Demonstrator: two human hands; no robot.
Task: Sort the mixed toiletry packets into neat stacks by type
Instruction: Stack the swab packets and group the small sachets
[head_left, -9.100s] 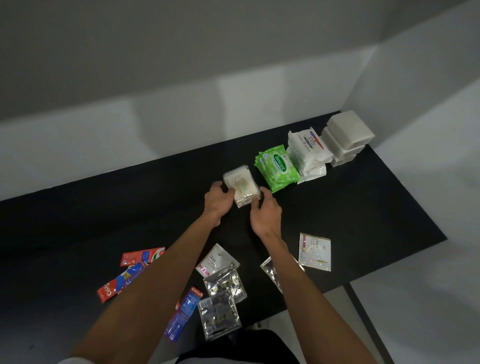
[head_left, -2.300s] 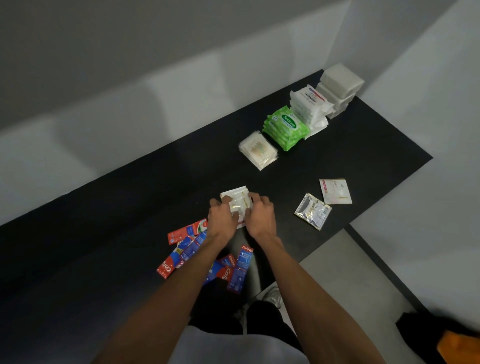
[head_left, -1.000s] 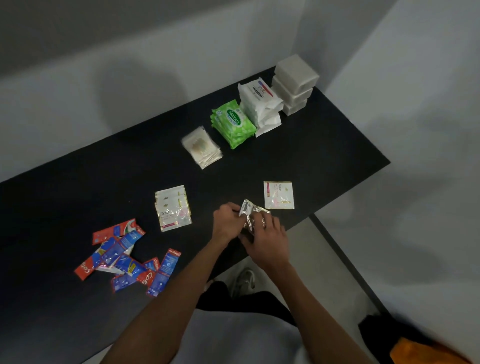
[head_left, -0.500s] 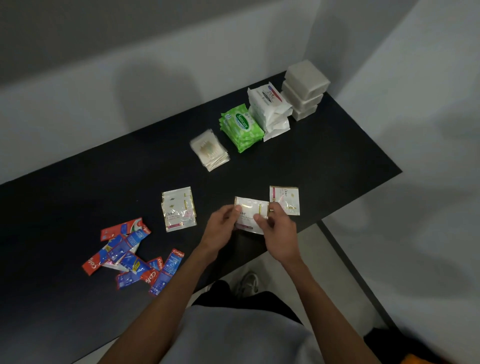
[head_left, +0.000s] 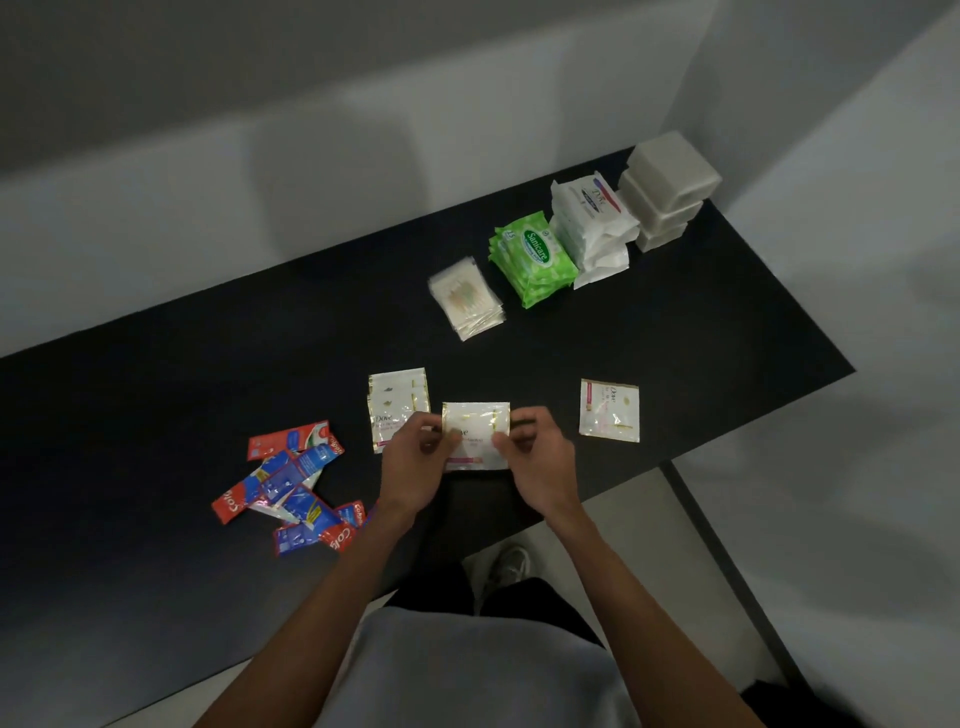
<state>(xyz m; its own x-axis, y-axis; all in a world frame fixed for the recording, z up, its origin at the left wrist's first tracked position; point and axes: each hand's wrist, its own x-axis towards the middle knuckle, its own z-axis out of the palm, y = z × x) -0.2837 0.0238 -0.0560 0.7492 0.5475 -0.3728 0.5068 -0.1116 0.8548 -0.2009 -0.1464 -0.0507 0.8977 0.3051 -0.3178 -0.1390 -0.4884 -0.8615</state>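
Note:
My left hand and my right hand both pinch a white Dove sachet by its side edges, near the front edge of the black table. Just left of it lies a small stack of the same white Dove sachets. One more Dove sachet lies alone to the right. A loose heap of red and blue toothpaste sachets sits at the front left.
Along the back right stand sorted stacks: clear cotton-swab packets, green Sanicare wipes, white Dove wipe packs and white soap bars. A wall runs behind the table, and the floor shows at the right.
Both hands have carried the held Dove sachet leftward, away from the lone sachet and closer to the small Dove stack. One second ago the hands were lifting it at the table's front edge.

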